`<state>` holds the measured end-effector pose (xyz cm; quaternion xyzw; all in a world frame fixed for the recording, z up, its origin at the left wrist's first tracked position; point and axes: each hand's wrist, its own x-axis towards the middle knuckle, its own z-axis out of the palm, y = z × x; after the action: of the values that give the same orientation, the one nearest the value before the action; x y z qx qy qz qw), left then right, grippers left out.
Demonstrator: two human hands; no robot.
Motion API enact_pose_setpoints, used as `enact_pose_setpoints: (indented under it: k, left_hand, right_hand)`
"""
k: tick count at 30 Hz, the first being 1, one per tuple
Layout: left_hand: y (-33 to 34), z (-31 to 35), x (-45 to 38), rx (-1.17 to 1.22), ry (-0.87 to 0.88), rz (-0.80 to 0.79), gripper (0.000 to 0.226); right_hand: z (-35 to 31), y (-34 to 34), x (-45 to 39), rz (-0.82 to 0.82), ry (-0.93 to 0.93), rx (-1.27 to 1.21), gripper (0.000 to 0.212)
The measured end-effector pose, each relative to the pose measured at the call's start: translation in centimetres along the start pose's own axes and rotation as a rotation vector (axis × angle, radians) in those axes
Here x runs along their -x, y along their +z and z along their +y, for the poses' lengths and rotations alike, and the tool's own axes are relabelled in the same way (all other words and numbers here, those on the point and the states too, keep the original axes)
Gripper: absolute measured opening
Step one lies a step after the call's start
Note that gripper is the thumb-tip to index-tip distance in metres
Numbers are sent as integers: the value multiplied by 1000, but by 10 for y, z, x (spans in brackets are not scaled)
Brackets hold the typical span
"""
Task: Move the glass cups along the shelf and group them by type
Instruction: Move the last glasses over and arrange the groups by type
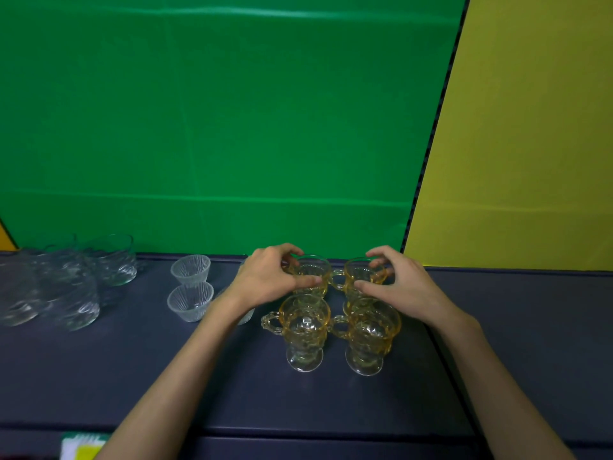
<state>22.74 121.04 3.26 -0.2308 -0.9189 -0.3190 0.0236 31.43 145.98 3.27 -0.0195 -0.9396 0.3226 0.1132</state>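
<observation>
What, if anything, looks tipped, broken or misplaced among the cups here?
Nothing stands out. Four amber mugs stand upright together, the left hand and right hand gripping the back two. Ribbed cups and clear tumblers sit grouped.

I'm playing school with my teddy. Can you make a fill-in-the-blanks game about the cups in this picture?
1. The cups with handles are tinted ____.
2. There are ____ handled cups standing in a square.
3. The left hand and right hand each grip a cup in the ____ row.
4. The small ribbed cups stand to the ____ of the handled ones.

Missing words: yellow; four; back; left
</observation>
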Motion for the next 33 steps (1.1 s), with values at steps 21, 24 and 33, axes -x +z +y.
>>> enact_pose_setpoints:
  k: [21,24,33]
  left_hand:
    - [-37,-5,45,-368,18,241,71]
    - [-54,-19,58,-497,19,253,63]
    - [-93,-80,53,-555,-53,141,65]
  right_hand:
    - [-43,-9,9,66,-159,207,60]
    - [-69,-2,11,76,-218,237,54]
    - [-153,54,-17,-14,-219,431,52]
